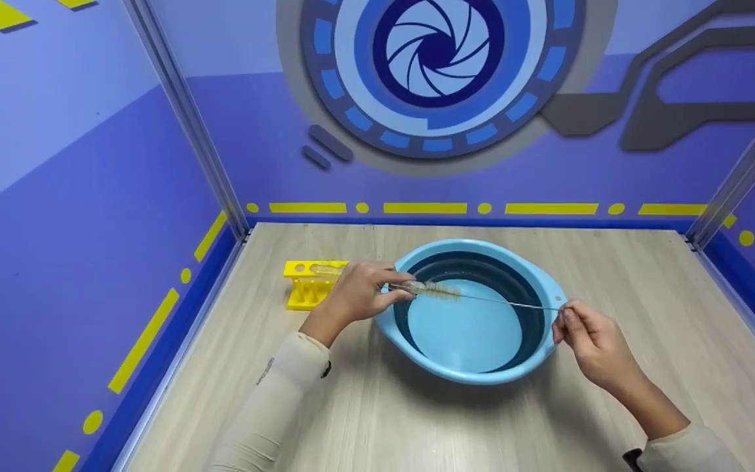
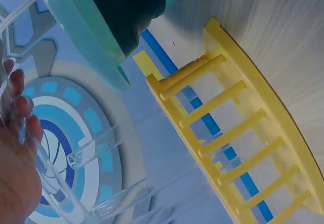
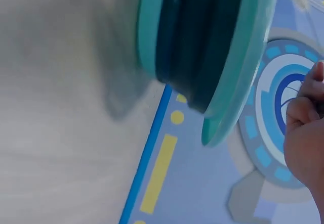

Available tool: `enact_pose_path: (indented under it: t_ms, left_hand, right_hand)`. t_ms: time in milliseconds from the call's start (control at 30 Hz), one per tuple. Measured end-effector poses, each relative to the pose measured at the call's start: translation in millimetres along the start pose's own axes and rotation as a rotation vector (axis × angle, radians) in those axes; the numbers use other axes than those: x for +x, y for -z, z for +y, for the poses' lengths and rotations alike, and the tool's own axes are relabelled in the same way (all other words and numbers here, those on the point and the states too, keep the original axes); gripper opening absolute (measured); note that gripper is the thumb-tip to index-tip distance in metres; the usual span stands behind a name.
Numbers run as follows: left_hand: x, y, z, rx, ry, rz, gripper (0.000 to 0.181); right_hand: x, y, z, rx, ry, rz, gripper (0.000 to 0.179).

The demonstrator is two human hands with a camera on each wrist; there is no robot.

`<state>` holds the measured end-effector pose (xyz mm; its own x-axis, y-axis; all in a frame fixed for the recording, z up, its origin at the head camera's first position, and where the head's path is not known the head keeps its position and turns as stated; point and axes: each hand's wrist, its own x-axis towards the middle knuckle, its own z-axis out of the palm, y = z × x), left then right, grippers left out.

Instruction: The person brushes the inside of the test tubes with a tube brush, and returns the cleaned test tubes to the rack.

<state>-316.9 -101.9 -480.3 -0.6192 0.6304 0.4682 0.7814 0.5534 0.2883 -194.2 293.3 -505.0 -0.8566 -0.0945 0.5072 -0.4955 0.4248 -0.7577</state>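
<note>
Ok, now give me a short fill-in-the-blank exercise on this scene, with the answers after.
The left hand holds a clear test tube, while the right hand grips a bristled ____.
In the head view, the rack stands to the ____ of the basin.
The rack is coloured ____.
Missing words: brush; left; yellow.

From my remote feed I look into what seems a walled work booth: blue graphic panels (image 1: 89, 144), one bearing an aperture-like emblem (image 1: 436, 49), meet at metal corner posts (image 1: 184, 111) around a wood-grain tabletop (image 1: 377, 419); the yellow test-tube rack (image 2: 232, 133) and clear tubes (image 2: 96, 147) suggest a lab.
</note>
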Motion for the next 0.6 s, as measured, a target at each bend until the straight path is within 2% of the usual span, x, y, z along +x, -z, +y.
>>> enact_pose_path:
  t_ms: [133,233,367,467,533,600]
  left_hand:
    - [-0.9,5.7,2.0,-0.067,0.055,-0.091,0.034]
    - [-1.8,8.3,2.1,-0.104,0.096,-0.148,0.035]
    - [-1.4,7.9,1.5,-0.114,0.118,-0.181,0.037]
    - [-0.7,6.9,1.3,-0.112,0.116,-0.165,0.036]
    - [-0.1,6.2,1.0,-0.107,0.100,-0.141,0.034]
    - [0.3,4.7,0.2,-0.092,0.082,-0.107,0.032]
  right_hand:
    - [2.4,5.2,12.0,-0.241,0.212,0.080,0.025]
    - [5.3,8.8,20.9,-0.403,0.409,0.128,0.023]
    - [9.3,10.1,31.2,-0.496,0.626,0.208,0.039]
    - [10.7,9.9,37.7,-0.471,0.652,0.227,0.042]
    - [10.0,9.7,39.9,-0.421,0.605,0.206,0.032]
    - [7.9,9.0,39.7,-0.362,0.519,0.177,0.024]
